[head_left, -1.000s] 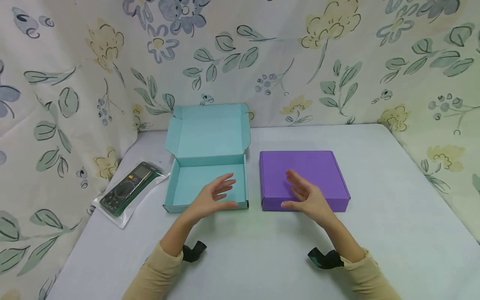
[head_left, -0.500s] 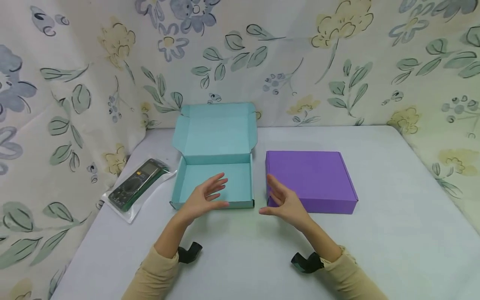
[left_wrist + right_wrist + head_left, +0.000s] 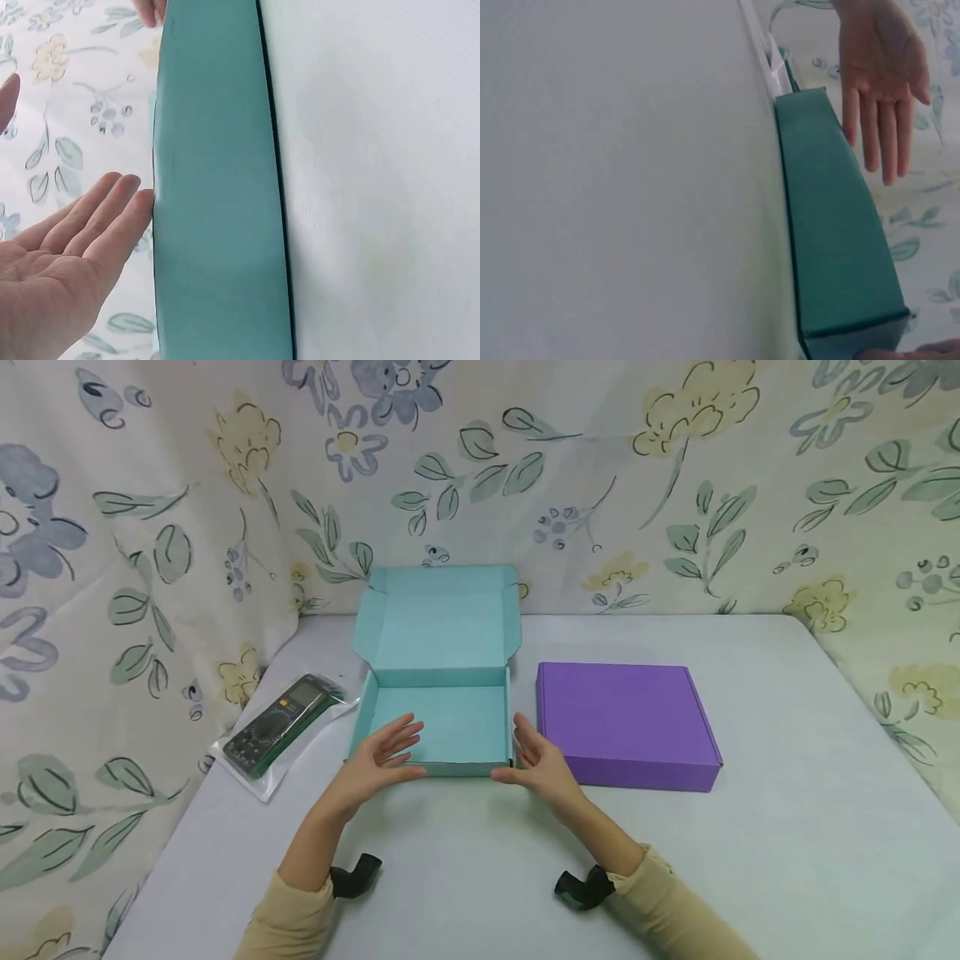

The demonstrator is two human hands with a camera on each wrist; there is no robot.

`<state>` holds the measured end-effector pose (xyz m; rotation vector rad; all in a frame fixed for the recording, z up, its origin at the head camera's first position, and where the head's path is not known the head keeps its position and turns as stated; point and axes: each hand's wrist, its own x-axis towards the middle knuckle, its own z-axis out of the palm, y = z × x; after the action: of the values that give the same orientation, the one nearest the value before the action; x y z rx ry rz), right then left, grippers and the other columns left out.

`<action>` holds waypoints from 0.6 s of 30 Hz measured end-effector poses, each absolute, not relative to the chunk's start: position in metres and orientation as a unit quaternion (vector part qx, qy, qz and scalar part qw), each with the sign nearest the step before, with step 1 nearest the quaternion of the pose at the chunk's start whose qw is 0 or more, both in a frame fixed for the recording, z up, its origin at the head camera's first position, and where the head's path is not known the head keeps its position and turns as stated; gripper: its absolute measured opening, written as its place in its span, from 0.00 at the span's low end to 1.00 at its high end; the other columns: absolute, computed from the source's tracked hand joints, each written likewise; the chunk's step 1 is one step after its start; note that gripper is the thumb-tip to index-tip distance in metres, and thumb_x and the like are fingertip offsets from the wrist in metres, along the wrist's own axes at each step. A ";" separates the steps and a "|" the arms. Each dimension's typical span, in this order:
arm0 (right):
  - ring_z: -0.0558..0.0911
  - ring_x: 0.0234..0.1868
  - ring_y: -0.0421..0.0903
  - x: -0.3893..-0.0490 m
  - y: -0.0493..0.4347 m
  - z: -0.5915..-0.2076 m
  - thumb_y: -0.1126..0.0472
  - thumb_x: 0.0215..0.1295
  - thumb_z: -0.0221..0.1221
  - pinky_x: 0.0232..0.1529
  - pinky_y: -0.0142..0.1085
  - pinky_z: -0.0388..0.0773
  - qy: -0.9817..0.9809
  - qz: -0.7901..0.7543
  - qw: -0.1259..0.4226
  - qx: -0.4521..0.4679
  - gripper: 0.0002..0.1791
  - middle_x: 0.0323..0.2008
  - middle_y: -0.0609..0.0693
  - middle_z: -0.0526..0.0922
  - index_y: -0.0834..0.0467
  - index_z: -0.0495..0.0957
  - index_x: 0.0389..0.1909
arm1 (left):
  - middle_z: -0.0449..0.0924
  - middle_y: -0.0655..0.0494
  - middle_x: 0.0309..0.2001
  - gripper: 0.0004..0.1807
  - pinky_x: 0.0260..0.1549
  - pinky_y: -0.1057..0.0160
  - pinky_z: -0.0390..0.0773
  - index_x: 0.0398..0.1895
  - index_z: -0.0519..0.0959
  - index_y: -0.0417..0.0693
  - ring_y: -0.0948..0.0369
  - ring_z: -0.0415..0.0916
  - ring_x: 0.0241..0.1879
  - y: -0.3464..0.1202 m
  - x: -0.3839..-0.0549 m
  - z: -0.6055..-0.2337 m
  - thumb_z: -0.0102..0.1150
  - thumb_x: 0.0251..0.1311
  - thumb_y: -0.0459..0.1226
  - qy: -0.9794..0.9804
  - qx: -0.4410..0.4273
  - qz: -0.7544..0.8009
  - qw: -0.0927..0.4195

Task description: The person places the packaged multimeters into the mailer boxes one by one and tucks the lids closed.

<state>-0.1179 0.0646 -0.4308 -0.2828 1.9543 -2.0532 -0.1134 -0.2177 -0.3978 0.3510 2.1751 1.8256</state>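
Observation:
A teal cardboard box point(image 3: 457, 771) stands with its lid raised, and its inside shows bare. My left hand point(image 3: 369, 772) hovers at the front left corner, fingers stretched and spread, thumb apart. Across from it, my right hand point(image 3: 543, 774) is at the front right corner, fingers loosely straight. The palms face each other. In the left wrist view, the fingertips of my left hand point(image 3: 75, 255) come right up to the top edge of the front wall point(image 3: 217, 187). The right wrist view catches my right hand point(image 3: 922, 354) only at its lower edge.
A closed purple box point(image 3: 622, 714) lies to the right of the teal one. On the left is a dark multimeter point(image 3: 283, 725) in a clear plastic bag. Floral cloth point(image 3: 570, 485) hangs behind the white table point(image 3: 810, 793).
Both hands have moved left in the head view. My right hand has gone from in front of the purple box to the teal box's right corner. The camera view has shifted slightly.

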 end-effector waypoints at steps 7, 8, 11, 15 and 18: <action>0.43 0.76 0.52 -0.119 0.051 -0.436 0.63 0.56 0.71 0.71 0.42 0.51 0.664 -0.729 0.153 -0.059 0.59 0.77 0.59 0.38 0.64 0.38 0.76 | 0.58 0.38 0.71 0.44 0.61 0.70 0.66 0.75 0.52 0.38 0.47 0.58 0.70 -0.241 -0.105 -0.393 0.65 0.58 0.30 0.761 0.075 0.635 0.110; 0.43 0.76 0.52 -0.119 0.050 -0.437 0.63 0.57 0.70 0.71 0.43 0.51 0.662 -0.733 0.151 -0.053 0.58 0.77 0.59 0.38 0.63 0.38 0.76 | 0.58 0.38 0.71 0.44 0.60 0.70 0.66 0.75 0.52 0.38 0.48 0.58 0.70 -0.243 -0.104 -0.393 0.65 0.59 0.30 0.761 0.067 0.636 0.108; 0.42 0.76 0.52 -0.120 0.047 -0.438 0.67 0.62 0.65 0.71 0.44 0.51 0.659 -0.737 0.146 -0.040 0.53 0.77 0.59 0.37 0.62 0.38 0.77 | 0.58 0.39 0.71 0.43 0.61 0.69 0.66 0.75 0.52 0.37 0.53 0.61 0.69 -0.251 -0.103 -0.393 0.64 0.60 0.31 0.763 0.044 0.637 0.105; 0.41 0.76 0.53 -0.121 0.045 -0.440 0.71 0.67 0.58 0.71 0.45 0.50 0.650 -0.746 0.140 -0.034 0.46 0.77 0.59 0.36 0.63 0.37 0.76 | 0.58 0.39 0.71 0.43 0.59 0.71 0.67 0.75 0.51 0.36 0.63 0.66 0.65 -0.258 -0.100 -0.391 0.63 0.61 0.32 0.768 0.014 0.632 0.102; 0.41 0.76 0.54 -0.122 0.044 -0.440 0.73 0.68 0.55 0.71 0.45 0.50 0.649 -0.748 0.136 -0.026 0.44 0.77 0.59 0.37 0.63 0.39 0.76 | 0.57 0.39 0.72 0.42 0.55 0.75 0.70 0.75 0.50 0.36 0.67 0.66 0.63 -0.265 -0.099 -0.389 0.61 0.63 0.32 0.770 -0.002 0.630 0.100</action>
<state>-0.1217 0.0439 -0.4405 -0.0767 1.8779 -2.1674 -0.0987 -0.2646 -0.3893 -0.0072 2.2776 1.8620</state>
